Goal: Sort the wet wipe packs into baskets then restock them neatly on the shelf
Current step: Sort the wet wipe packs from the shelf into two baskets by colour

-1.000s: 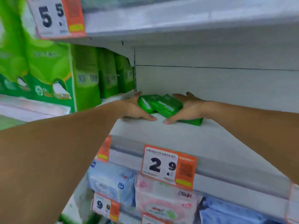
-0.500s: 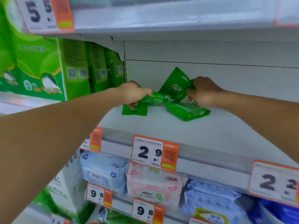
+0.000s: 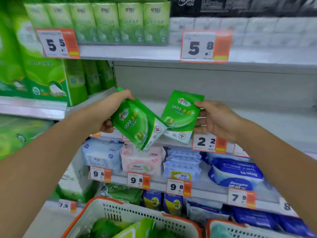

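Observation:
My left hand (image 3: 106, 114) grips a green wet wipe pack (image 3: 137, 124) by its top edge, tilted with its bottom end pointing down to the right. My right hand (image 3: 216, 121) pinches a second green wet wipe pack (image 3: 181, 114) by its right edge, held upright with the front facing me. The two packs overlap a little at their lower ends. Both are held in the air in front of the white middle shelf (image 3: 257, 117). A white basket with an orange rim (image 3: 130, 212) sits below, holding more green packs. A second such basket (image 3: 240, 229) is at the lower right.
Green tissue packs (image 3: 51, 79) stand at the left of the middle shelf and on the upper shelf (image 3: 111, 21). Lower shelves carry blue (image 3: 236, 172) and pink wipe packs (image 3: 142, 162) behind price tags.
Both hands have pulled back from the middle shelf toward me, each lifting one green pack off it. The camera has tilted down, bringing the baskets into view.

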`<action>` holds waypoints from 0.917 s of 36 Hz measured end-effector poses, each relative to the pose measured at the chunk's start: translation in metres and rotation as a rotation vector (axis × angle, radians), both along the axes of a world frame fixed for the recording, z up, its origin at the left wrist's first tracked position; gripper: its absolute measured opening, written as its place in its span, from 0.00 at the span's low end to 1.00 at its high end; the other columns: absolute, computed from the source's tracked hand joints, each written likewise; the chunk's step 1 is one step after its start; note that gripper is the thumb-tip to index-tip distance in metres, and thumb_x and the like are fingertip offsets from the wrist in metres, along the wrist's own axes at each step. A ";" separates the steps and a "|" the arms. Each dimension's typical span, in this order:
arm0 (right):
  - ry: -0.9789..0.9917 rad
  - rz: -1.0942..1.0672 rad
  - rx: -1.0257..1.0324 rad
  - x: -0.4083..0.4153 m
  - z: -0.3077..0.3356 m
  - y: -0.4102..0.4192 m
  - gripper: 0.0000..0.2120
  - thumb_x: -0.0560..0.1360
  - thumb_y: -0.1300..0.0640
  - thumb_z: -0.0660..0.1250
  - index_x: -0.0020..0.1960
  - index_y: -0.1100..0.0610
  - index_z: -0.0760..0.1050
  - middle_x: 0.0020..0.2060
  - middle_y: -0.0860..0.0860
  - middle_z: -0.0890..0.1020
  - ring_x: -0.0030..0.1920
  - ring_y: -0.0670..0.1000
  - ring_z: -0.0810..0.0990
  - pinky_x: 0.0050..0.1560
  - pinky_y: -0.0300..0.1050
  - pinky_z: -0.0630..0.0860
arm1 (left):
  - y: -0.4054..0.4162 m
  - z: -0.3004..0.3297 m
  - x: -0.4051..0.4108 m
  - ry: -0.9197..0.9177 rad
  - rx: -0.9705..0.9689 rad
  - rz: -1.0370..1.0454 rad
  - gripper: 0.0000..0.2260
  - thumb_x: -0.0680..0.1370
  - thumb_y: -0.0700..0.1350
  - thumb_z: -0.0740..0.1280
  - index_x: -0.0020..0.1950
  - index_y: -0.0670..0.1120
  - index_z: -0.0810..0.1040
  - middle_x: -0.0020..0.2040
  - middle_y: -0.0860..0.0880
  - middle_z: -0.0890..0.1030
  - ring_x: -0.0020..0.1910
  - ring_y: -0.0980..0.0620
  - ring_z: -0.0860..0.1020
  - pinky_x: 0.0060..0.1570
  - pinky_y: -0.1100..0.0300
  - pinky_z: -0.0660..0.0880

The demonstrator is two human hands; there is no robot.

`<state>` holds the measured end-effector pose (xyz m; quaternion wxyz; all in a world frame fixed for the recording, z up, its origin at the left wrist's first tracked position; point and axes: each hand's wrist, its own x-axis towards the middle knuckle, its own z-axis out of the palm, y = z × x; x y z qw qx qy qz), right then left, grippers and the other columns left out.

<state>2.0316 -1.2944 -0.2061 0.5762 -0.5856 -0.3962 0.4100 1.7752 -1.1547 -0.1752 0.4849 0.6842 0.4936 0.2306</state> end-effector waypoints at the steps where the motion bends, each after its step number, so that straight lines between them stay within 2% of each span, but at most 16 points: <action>1: -0.033 0.013 -0.014 -0.006 -0.002 -0.009 0.09 0.82 0.53 0.62 0.57 0.56 0.77 0.43 0.57 0.83 0.37 0.54 0.83 0.39 0.48 0.82 | -0.007 0.000 -0.003 0.084 0.011 -0.029 0.15 0.72 0.61 0.67 0.40 0.51 0.71 0.25 0.51 0.68 0.22 0.53 0.59 0.30 0.65 0.61; 6: -0.065 0.078 -0.086 -0.029 -0.016 -0.038 0.13 0.82 0.54 0.62 0.61 0.59 0.77 0.44 0.59 0.83 0.40 0.57 0.82 0.45 0.51 0.82 | -0.036 0.000 -0.019 0.465 -0.082 -0.219 0.20 0.72 0.65 0.63 0.41 0.48 0.73 0.28 0.49 0.68 0.21 0.52 0.63 0.28 0.65 0.69; 9: -0.076 0.108 -0.126 -0.041 -0.026 -0.048 0.15 0.81 0.54 0.63 0.63 0.63 0.76 0.51 0.64 0.84 0.45 0.60 0.82 0.43 0.53 0.83 | -0.043 -0.006 -0.028 0.585 -0.122 -0.283 0.20 0.72 0.65 0.62 0.37 0.48 0.71 0.26 0.50 0.66 0.22 0.52 0.63 0.31 0.64 0.71; 12: -0.071 0.111 -0.134 -0.055 -0.044 -0.053 0.15 0.81 0.55 0.63 0.63 0.63 0.76 0.54 0.64 0.83 0.48 0.61 0.82 0.44 0.55 0.83 | -0.050 -0.017 -0.040 0.651 -0.150 -0.304 0.20 0.73 0.64 0.61 0.35 0.49 0.71 0.25 0.50 0.66 0.23 0.52 0.62 0.33 0.64 0.71; 14: -0.036 0.108 -0.164 -0.066 -0.062 -0.057 0.14 0.81 0.55 0.63 0.62 0.62 0.77 0.51 0.64 0.83 0.46 0.60 0.82 0.46 0.55 0.82 | -0.053 -0.032 -0.050 0.703 -0.184 -0.332 0.20 0.74 0.64 0.60 0.35 0.49 0.72 0.25 0.51 0.67 0.23 0.52 0.63 0.33 0.64 0.72; 17: -0.028 0.129 -0.239 -0.088 -0.098 -0.062 0.12 0.82 0.56 0.61 0.62 0.58 0.78 0.46 0.60 0.82 0.36 0.54 0.81 0.36 0.47 0.82 | -0.060 -0.068 -0.067 0.807 -0.197 -0.371 0.19 0.74 0.64 0.61 0.38 0.49 0.72 0.26 0.51 0.67 0.23 0.51 0.64 0.37 0.63 0.74; 19: -0.027 0.111 -0.290 -0.101 -0.125 -0.062 0.11 0.82 0.56 0.60 0.59 0.57 0.79 0.46 0.60 0.81 0.37 0.56 0.80 0.39 0.48 0.81 | -0.060 -0.094 -0.079 0.865 -0.177 -0.360 0.18 0.74 0.64 0.62 0.42 0.49 0.73 0.30 0.50 0.68 0.25 0.51 0.64 0.43 0.59 0.75; 21: -0.030 0.077 -0.306 -0.115 -0.142 -0.055 0.09 0.82 0.57 0.61 0.53 0.55 0.80 0.42 0.58 0.83 0.39 0.57 0.80 0.39 0.48 0.81 | -0.050 -0.114 -0.091 0.896 -0.159 -0.308 0.19 0.74 0.65 0.63 0.43 0.49 0.74 0.33 0.49 0.70 0.29 0.49 0.66 0.46 0.56 0.76; 23: -0.059 0.027 -0.310 -0.132 -0.150 -0.046 0.08 0.81 0.58 0.62 0.49 0.55 0.80 0.37 0.55 0.83 0.34 0.56 0.81 0.30 0.43 0.79 | -0.035 -0.131 -0.103 0.933 -0.125 -0.246 0.21 0.73 0.66 0.65 0.44 0.48 0.74 0.36 0.48 0.72 0.33 0.48 0.70 0.46 0.55 0.78; 25: -0.062 -0.010 -0.305 -0.154 -0.159 -0.030 0.06 0.80 0.59 0.63 0.51 0.58 0.79 0.40 0.57 0.84 0.35 0.57 0.83 0.29 0.45 0.80 | -0.023 -0.145 -0.113 0.968 -0.076 -0.191 0.23 0.72 0.66 0.66 0.49 0.46 0.74 0.41 0.45 0.74 0.37 0.46 0.75 0.43 0.56 0.79; 27: -0.159 -0.047 -0.263 -0.177 -0.172 -0.012 0.05 0.78 0.60 0.65 0.50 0.57 0.79 0.43 0.57 0.85 0.38 0.58 0.85 0.35 0.51 0.83 | -0.014 -0.161 -0.123 0.938 -0.056 -0.152 0.26 0.73 0.65 0.67 0.54 0.43 0.73 0.46 0.44 0.75 0.41 0.45 0.78 0.40 0.56 0.80; 29: -0.392 -0.054 -0.229 -0.198 -0.192 0.006 0.02 0.76 0.61 0.67 0.47 0.56 0.78 0.44 0.54 0.84 0.43 0.55 0.84 0.45 0.50 0.80 | -0.008 -0.179 -0.131 0.862 -0.059 -0.147 0.24 0.75 0.63 0.69 0.55 0.42 0.74 0.48 0.44 0.77 0.43 0.45 0.81 0.39 0.55 0.81; 31: -0.595 -0.001 -0.297 -0.217 -0.212 0.016 0.04 0.77 0.61 0.67 0.52 0.59 0.76 0.49 0.56 0.82 0.49 0.57 0.81 0.47 0.45 0.74 | -0.006 -0.206 -0.137 0.751 -0.075 -0.200 0.24 0.77 0.58 0.70 0.64 0.41 0.75 0.57 0.46 0.78 0.50 0.44 0.82 0.48 0.53 0.82; 32: -0.657 0.057 -0.377 -0.222 -0.221 0.020 0.08 0.77 0.61 0.67 0.56 0.61 0.76 0.52 0.59 0.82 0.53 0.59 0.81 0.49 0.45 0.73 | -0.007 -0.219 -0.140 0.700 -0.090 -0.241 0.27 0.77 0.55 0.71 0.71 0.42 0.71 0.60 0.48 0.76 0.55 0.45 0.80 0.52 0.54 0.80; 33: -0.717 0.147 -0.470 -0.227 -0.225 0.020 0.12 0.78 0.61 0.66 0.60 0.62 0.75 0.57 0.60 0.81 0.57 0.60 0.80 0.52 0.45 0.74 | -0.010 -0.231 -0.144 0.667 -0.129 -0.270 0.30 0.78 0.53 0.71 0.76 0.44 0.67 0.59 0.50 0.73 0.55 0.47 0.78 0.52 0.56 0.78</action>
